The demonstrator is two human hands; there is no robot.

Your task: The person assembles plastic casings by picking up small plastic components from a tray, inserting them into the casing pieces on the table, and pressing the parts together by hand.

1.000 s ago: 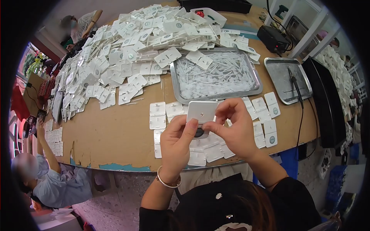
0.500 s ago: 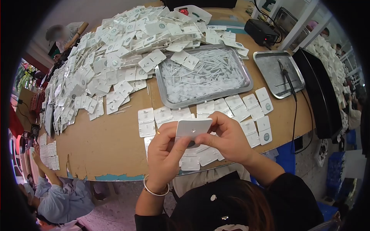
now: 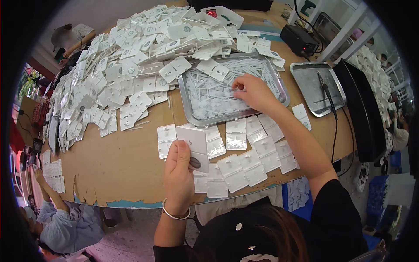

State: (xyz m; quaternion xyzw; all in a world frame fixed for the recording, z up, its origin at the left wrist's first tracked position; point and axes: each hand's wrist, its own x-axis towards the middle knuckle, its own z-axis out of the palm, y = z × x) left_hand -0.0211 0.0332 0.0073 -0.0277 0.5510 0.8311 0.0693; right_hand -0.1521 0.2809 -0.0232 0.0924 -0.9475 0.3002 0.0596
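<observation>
Thumb and fingers of the left hand [image 3: 178, 170] grip one white panel [image 3: 193, 137] above the desk [image 3: 126, 174]; the right hand [image 3: 253, 91], fingers bent, is over one metal tray [image 3: 183, 100] of uncountable white parts [image 3: 209, 98], though whether it has caught one is hard to tell. The step seems to be picking a part, calling for a fine pinch. About a dozen laid-out panels [image 3: 252, 167] lie nearby, one heap [image 3: 131, 65] beyond.

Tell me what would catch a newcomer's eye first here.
Probably the huge heap of flat white plastic plates sprawling over the far left of the brown table. Next, the rectangular silver metal tray of thin white plastic strips beside it, under the right hand. Nearer, the left hand holds up one flat rectangular white plate.
</observation>
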